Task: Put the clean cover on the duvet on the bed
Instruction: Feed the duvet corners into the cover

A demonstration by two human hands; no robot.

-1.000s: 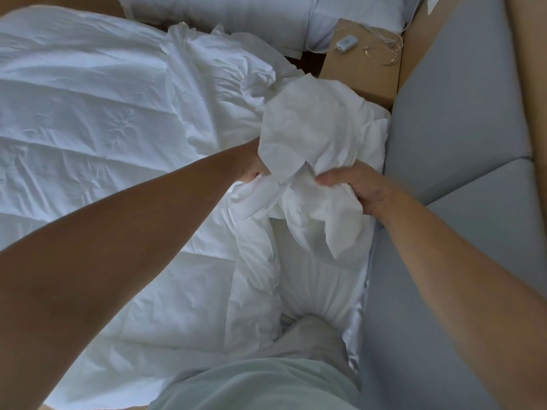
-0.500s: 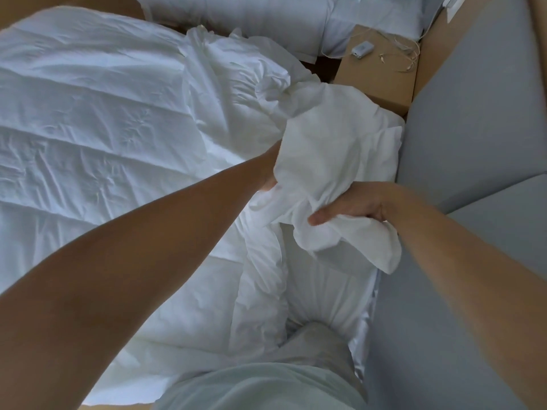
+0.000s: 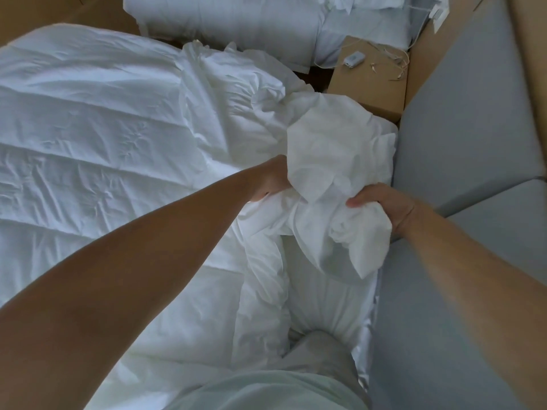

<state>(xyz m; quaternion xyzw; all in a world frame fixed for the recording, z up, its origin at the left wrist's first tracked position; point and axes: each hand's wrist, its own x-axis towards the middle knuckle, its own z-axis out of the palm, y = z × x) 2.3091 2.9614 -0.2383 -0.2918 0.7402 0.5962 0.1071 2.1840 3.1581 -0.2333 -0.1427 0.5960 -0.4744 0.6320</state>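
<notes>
1. Both hands hold the cover (image 3: 334,161) bunched and lifted off the bedding. This looks like sorting through the cloth for a corner or the opening, a step that has to come before it can go over the duvet (image 3: 88,128).
2. The left hand (image 3: 270,184) is sunk into the folds with its fingers hidden, and it seems to clutch a pleat. The right hand (image 3: 381,204) has its fingers curled tight round a wad of the same cloth.
3. The cover sits between the two hands. It billows up beyond them, and a loose tail hangs below the right hand.
4. The duvet lies spread on the bed (image 3: 331,309), left of the left hand and under both. It is not yet inside the cover.
5. A grey cushion (image 3: 461,119) runs along to the right of the right hand. Beyond both hands stands a wooden stand (image 3: 367,93), and pillows (image 3: 231,25) lie farther off.
</notes>
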